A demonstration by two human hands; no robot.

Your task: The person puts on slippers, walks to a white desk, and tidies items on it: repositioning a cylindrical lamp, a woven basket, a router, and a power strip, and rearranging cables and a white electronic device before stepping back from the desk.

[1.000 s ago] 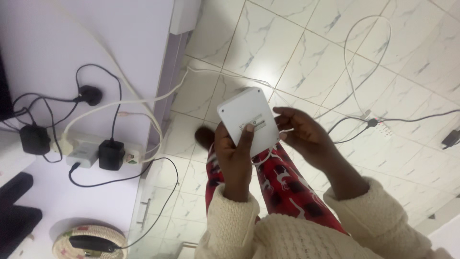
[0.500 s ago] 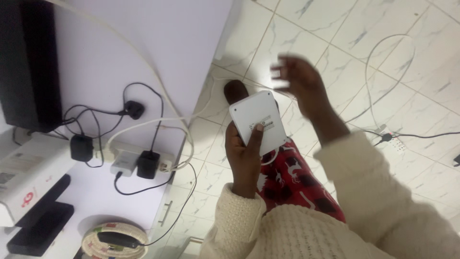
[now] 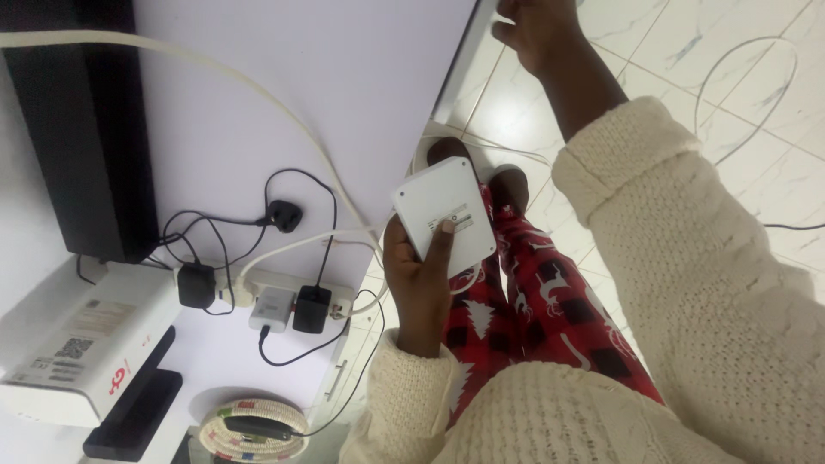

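My left hand (image 3: pixel 418 277) grips a flat white square device (image 3: pixel 443 213) with rounded corners, thumb pressed on its small label. A thin white cord hangs from the device's lower edge. My right hand (image 3: pixel 534 27) is stretched far forward to the top of the view, at the edge of the white cabinet top (image 3: pixel 344 77). Whether it touches or holds anything there is hidden by the frame edge. Both arms wear cream knitted sleeves, and red patterned trousers show below.
On the cabinet lie a white power strip (image 3: pixel 275 296) with black plugs and cables, a tall black box (image 3: pixel 77 146), a white box-shaped device (image 3: pixel 82 348) and a woven basket (image 3: pixel 251 427). White cables loop over the marble-tiled floor (image 3: pixel 756 94).
My right hand left the white device and reached up and forward to the cabinet edge. The view swung left, bringing more of the cabinet top in. My left hand kept hold.
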